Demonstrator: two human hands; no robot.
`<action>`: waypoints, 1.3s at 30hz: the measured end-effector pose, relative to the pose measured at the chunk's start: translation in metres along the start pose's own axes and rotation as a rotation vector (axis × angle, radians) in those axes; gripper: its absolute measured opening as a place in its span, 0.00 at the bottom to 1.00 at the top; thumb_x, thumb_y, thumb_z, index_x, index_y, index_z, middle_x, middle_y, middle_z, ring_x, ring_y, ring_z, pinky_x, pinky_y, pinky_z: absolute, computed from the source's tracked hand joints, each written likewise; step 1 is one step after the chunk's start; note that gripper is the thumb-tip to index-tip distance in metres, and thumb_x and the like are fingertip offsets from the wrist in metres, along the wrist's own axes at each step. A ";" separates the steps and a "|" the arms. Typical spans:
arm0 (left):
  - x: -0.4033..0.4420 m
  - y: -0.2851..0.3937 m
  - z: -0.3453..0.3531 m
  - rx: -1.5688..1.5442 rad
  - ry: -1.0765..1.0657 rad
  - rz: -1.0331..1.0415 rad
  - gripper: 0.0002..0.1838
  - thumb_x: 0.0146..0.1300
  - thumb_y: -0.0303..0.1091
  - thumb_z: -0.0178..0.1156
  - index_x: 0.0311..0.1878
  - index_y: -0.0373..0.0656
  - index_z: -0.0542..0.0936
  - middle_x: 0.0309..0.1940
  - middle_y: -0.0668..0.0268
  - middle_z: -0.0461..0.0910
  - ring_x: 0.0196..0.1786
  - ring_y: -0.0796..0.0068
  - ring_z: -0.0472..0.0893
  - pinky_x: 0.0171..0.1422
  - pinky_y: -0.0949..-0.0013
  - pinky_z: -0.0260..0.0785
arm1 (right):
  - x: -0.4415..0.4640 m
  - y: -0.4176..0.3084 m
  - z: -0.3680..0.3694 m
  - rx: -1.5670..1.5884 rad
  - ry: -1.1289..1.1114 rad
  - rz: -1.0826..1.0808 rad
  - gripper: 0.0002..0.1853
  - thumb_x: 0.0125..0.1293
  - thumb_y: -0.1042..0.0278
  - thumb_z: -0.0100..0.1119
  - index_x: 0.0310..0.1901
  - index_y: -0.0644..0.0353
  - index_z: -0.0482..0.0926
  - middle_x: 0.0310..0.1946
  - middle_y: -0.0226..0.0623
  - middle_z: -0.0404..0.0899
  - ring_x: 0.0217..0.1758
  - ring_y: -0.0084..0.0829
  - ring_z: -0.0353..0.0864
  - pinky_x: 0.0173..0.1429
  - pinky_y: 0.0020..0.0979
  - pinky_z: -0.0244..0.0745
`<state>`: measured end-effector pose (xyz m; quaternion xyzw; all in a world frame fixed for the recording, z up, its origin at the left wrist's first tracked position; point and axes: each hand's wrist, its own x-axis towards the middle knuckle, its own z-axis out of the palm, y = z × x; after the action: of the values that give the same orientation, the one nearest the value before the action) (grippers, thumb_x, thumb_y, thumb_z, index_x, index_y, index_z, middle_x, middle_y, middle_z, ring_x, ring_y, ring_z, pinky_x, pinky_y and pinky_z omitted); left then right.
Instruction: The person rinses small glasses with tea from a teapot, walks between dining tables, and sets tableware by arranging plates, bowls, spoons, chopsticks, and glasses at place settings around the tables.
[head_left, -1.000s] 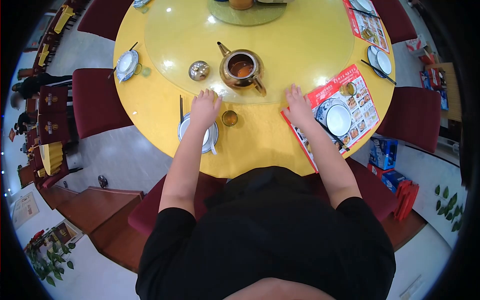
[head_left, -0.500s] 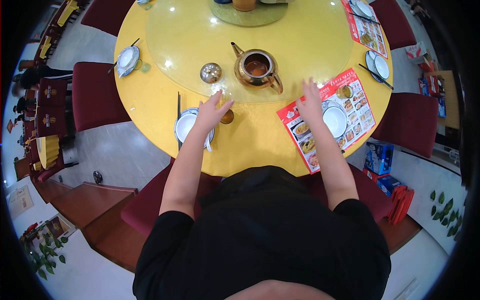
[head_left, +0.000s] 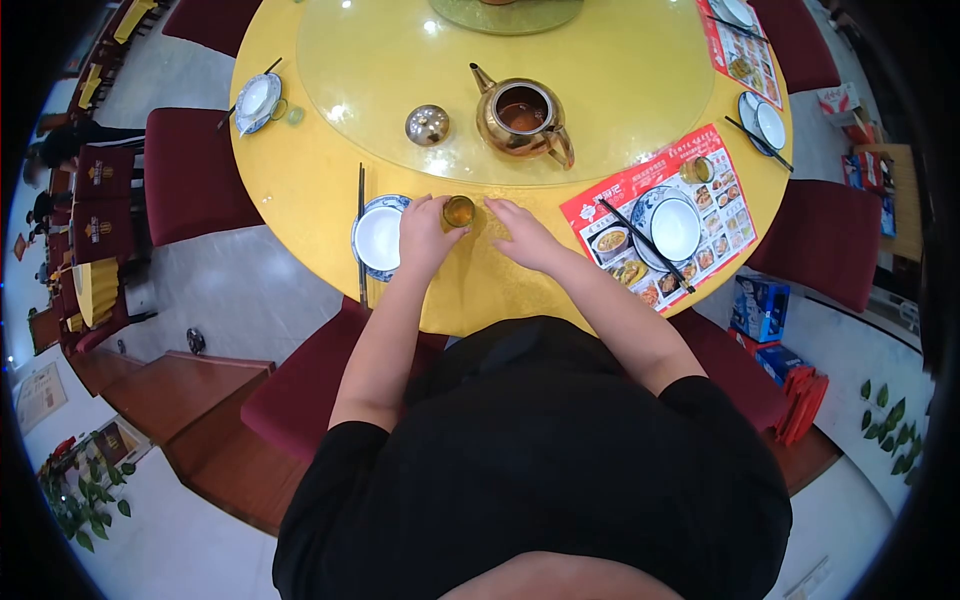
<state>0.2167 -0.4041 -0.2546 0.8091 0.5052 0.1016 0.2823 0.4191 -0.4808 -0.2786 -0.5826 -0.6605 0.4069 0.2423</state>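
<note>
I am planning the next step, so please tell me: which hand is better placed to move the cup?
The left hand, I think: it is against the cup and seems to grip it. The right hand is open, with a visible gap to the cup.

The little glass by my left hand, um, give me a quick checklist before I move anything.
1. Glass upright: ok, its mouth faces up.
2. Glass empty: cannot tell; its inside looks amber.
3. Left hand has a firm grip: cannot tell; thumb and fingers are at the glass.
4. Right hand supporting the glass: not ok; it is open and apart, to the glass's right.
5. Teapot covered: not ok; the lid lies beside it, to the left.
6. Chopsticks clear of the glass: ok, they lie beyond the white bowl.
</note>
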 end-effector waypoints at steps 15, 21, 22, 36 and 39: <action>0.034 0.051 -0.051 -0.227 0.060 0.020 0.29 0.49 0.42 0.76 0.52 0.37 0.79 0.48 0.55 0.83 0.54 0.56 0.81 0.60 0.61 0.72 | 0.012 -0.042 -0.051 0.427 0.076 0.123 0.38 0.63 0.67 0.62 0.74 0.51 0.60 0.69 0.41 0.68 0.69 0.41 0.69 0.67 0.39 0.69; 0.073 0.057 -0.053 -0.296 0.086 0.131 0.29 0.49 0.43 0.76 0.51 0.37 0.79 0.46 0.54 0.84 0.52 0.59 0.83 0.55 0.62 0.74 | 0.027 -0.035 -0.067 0.668 0.132 0.129 0.37 0.65 0.66 0.61 0.75 0.51 0.59 0.70 0.36 0.67 0.67 0.37 0.69 0.65 0.35 0.70; 0.078 0.062 -0.055 -0.327 0.077 0.142 0.29 0.49 0.44 0.76 0.51 0.37 0.79 0.45 0.54 0.84 0.51 0.60 0.83 0.55 0.62 0.74 | 0.029 -0.035 -0.070 0.702 0.147 0.133 0.37 0.65 0.66 0.61 0.75 0.51 0.59 0.70 0.35 0.67 0.67 0.37 0.70 0.65 0.34 0.70; 0.127 0.090 -0.068 -0.081 -0.062 0.106 0.26 0.51 0.53 0.70 0.45 0.41 0.84 0.38 0.56 0.86 0.41 0.59 0.85 0.46 0.61 0.77 | 0.035 -0.040 -0.087 0.989 0.192 0.251 0.35 0.69 0.65 0.55 0.75 0.57 0.57 0.69 0.36 0.66 0.64 0.28 0.72 0.63 0.33 0.67; 0.134 0.097 -0.070 -0.011 -0.103 0.095 0.28 0.52 0.56 0.69 0.45 0.40 0.84 0.38 0.55 0.86 0.42 0.58 0.85 0.46 0.60 0.77 | 0.035 -0.040 -0.089 1.081 0.181 0.280 0.33 0.70 0.63 0.52 0.75 0.56 0.57 0.68 0.35 0.67 0.64 0.29 0.71 0.64 0.37 0.66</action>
<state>0.3220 -0.2938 -0.1592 0.8349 0.4503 0.0759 0.3074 0.4599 -0.4237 -0.2024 -0.4902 -0.2512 0.6640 0.5058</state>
